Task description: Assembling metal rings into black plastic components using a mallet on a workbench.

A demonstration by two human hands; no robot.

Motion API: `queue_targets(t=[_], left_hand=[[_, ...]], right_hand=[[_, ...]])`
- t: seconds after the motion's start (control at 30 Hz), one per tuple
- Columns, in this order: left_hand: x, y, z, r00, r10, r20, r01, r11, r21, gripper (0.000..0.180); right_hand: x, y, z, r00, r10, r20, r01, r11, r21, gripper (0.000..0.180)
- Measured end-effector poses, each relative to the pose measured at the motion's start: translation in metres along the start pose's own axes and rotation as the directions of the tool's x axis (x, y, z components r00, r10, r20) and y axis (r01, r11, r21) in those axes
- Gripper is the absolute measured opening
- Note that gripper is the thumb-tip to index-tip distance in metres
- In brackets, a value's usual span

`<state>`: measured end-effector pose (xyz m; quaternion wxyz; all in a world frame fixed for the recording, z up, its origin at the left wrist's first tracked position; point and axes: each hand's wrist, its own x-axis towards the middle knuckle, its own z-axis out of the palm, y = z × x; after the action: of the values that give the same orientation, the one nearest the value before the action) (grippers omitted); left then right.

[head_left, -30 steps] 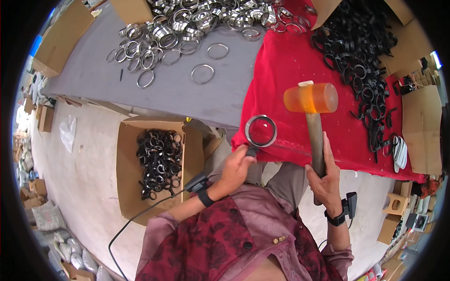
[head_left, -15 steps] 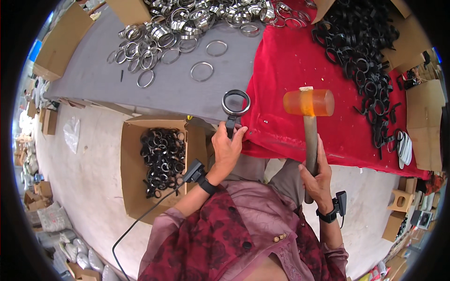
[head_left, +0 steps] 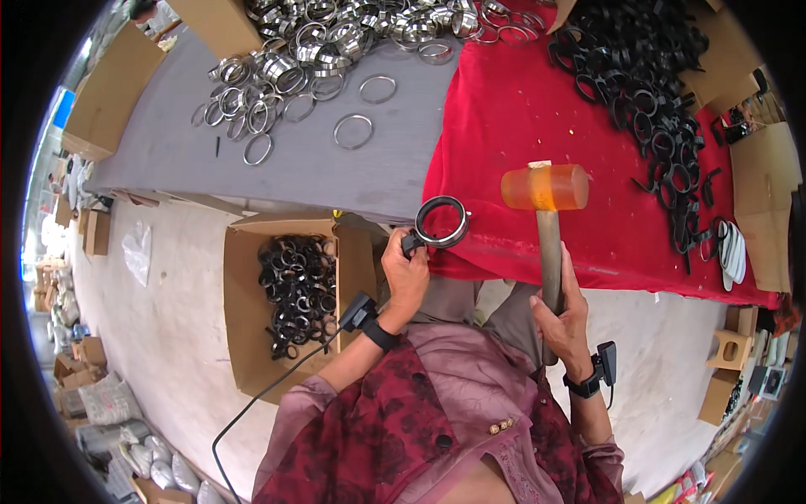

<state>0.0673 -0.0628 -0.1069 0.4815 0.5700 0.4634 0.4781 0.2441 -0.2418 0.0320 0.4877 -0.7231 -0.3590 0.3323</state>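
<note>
- Left hand (head_left: 407, 277), frame centre, pinches a black-trimmed metal ring (head_left: 442, 222) just above it.
- Right hand (head_left: 564, 315) grips an orange-headed mallet (head_left: 545, 188) upright, over the red cloth (head_left: 546, 118).

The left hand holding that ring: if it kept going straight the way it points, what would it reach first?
Probably the edge of the red cloth on the table: the left hand points up-right, holding the black-and-metal ring just at that edge. Depth is hard to judge.

Materials and finish, as observed

Mallet (head_left: 544, 188): translucent amber plastic head, glossy; worn handle. Ring (head_left: 442, 222): shiny metal, black band. Cloth (head_left: 554, 126): red, matt. Box (head_left: 252, 311): plain brown cardboard.
</note>
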Motion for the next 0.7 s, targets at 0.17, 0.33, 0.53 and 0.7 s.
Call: queue_targets(t=[0.17,0.33,0.53,0.7], left_hand=[[-0.005,0.018,-0.011,0.998,-0.050,0.043,0.048,0.998,0.039,0.013],[-0.007,0.037,-0.028,0.975,0.036,0.219,0.066,0.893,-0.445,0.020],[-0.007,0.042,-0.023,0.951,0.057,0.304,0.004,0.981,-0.196,0.018],[-0.016,0.048,-0.003,0.926,0.148,0.349,-0.135,0.989,-0.060,0.022]], right_hand=[[0.000,0.002,-0.001,1.000,0.012,0.008,-0.012,1.000,0.027,0.087],[0.001,0.009,-0.002,1.000,-0.018,-0.002,0.018,1.000,0.019,0.087],[-0.001,0.010,-0.001,0.998,0.056,0.001,-0.056,0.996,0.062,0.087],[-0.005,0.015,-0.001,0.996,0.087,-0.013,-0.086,0.995,0.057,0.087]])
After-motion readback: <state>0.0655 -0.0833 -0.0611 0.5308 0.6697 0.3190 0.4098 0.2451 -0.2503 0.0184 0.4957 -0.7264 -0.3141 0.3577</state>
